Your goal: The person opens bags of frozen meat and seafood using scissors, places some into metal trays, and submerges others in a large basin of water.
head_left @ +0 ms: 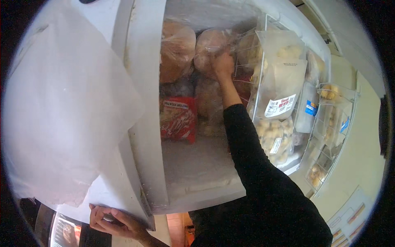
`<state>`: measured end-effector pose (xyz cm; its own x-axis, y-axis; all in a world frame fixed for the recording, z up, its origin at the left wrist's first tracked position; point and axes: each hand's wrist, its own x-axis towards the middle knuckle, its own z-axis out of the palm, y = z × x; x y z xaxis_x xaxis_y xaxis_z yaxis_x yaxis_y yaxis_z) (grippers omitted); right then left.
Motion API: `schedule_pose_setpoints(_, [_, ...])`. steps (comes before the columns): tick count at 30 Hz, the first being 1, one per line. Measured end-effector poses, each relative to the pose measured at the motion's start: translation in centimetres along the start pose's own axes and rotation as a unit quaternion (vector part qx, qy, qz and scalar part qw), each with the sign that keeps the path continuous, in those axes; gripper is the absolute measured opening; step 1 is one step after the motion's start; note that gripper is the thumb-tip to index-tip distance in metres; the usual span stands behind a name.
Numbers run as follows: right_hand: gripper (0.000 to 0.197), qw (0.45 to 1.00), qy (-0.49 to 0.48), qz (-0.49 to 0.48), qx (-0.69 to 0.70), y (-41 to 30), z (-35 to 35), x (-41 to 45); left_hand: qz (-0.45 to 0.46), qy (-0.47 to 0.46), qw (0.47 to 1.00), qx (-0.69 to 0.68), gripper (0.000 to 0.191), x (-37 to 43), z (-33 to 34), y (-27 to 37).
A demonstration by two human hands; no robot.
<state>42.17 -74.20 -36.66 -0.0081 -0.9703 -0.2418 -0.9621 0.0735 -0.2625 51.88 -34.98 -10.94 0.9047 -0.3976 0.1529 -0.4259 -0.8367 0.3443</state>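
My right hand [224, 63] reaches deep into an open white freezer [148, 123]. Its fingers close on a clear plastic bag [208, 46] of pale, rounded food; their tips are partly hidden. Beside that bag lies a second clear bag [177, 52] with light-brown contents. Nearer to me is a red food packet [179, 119] bearing print. At the lower left my left hand [118, 223] touches the front edge of a white panel [106, 191], fingers curled. How firmly it holds that edge is unclear.
A translucent plastic sheet [68, 108] covers much of the white panel. White wire baskets [262, 68] on the right hold labelled bags, among them a bag of small round pieces [274, 132]. Another wire basket [336, 132] hangs farther right, near a pale wall [364, 132].
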Motion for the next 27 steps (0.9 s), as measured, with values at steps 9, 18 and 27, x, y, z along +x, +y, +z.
schedule_pose_setpoints(9, [0.071,0.987,-0.099,-0.085,0.098,1.4,1.2,1.2,0.003,-0.008,0.999,0.036,0.027,-0.1,-0.1,-0.3])
schedule_pose_setpoints(18, [0.064,0.989,-0.132,-0.07,-0.014,0.0,2.0,-0.5,-0.036,-0.004,0.999,0.025,0.028,0.1,0.1,0.4])
schedule_pose_setpoints(27, [0.041,0.996,-0.074,-0.001,0.053,1.9,-1.9,-2.8,-0.004,-0.008,1.0,0.008,0.027,-0.1,-0.1,-0.2])
